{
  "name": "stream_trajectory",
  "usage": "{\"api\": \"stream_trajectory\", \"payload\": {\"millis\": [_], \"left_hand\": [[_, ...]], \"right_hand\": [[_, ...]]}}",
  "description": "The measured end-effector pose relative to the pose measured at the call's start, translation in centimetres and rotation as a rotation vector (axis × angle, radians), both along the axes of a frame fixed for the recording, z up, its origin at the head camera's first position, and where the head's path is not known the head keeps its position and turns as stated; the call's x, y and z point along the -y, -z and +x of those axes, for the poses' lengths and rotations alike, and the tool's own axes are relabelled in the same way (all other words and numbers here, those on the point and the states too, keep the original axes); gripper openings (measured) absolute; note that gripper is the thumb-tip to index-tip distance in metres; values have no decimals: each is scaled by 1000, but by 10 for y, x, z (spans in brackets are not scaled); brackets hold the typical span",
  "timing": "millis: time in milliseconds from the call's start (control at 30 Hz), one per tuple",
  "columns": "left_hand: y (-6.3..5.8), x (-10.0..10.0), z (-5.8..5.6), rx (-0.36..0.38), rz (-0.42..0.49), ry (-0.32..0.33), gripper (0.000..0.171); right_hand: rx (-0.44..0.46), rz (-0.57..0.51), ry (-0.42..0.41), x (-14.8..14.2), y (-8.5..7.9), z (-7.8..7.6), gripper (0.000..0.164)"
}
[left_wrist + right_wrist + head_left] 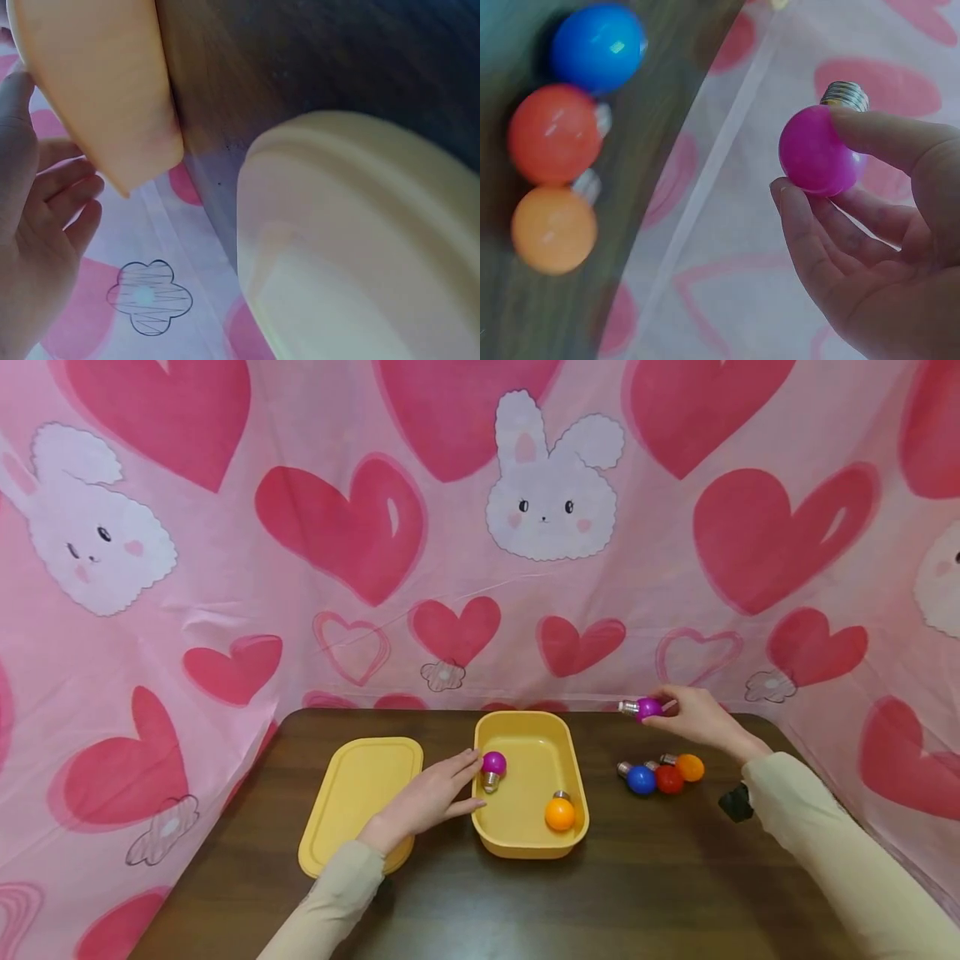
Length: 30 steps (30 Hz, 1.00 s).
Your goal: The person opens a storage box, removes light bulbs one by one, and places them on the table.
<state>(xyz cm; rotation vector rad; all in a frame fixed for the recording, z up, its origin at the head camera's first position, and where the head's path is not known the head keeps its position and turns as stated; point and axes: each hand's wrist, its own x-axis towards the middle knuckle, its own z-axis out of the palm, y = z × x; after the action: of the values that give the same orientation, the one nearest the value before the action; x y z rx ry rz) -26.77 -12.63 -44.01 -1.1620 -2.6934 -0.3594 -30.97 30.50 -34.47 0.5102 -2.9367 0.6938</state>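
Your right hand pinches a metal-based magenta globe bulb, your left hand, fingers loosely extended, seemingly steadying an oblong yellow plastic box.

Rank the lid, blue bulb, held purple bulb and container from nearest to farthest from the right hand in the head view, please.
1. Purple bulb: in the right hand.
2. Blue bulb: right side, leftmost of three.
3. Container: in the middle.
4. Lid: left of the container.

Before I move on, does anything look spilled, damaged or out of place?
Nothing stands out: the tub sits upright, the lid lies flat beside it, and the purple bulb in the right hand looks intact.
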Motion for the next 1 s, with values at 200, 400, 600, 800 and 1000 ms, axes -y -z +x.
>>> {"api": "stream_trajectory", "payload": {"millis": [200, 400, 600, 800, 1000], "left_hand": [[0, 2, 0, -30, -9, 2, 69], [2, 3, 0, -41, -14, 7, 69], [1, 3, 0, -44, -14, 10, 69], [2, 2, -1, -33, -15, 9, 69], [1, -1, -2, 4, -14, 2, 71]], "right_hand": [[-32, 23, 96, -33, 12, 8, 44], [8, 91, 181, -66, 24, 12, 54], [85, 106, 231, -91, 39, 17, 59], [138, 112, 253, -103, 51, 21, 60], [161, 137, 262, -112, 64, 20, 57]]}}
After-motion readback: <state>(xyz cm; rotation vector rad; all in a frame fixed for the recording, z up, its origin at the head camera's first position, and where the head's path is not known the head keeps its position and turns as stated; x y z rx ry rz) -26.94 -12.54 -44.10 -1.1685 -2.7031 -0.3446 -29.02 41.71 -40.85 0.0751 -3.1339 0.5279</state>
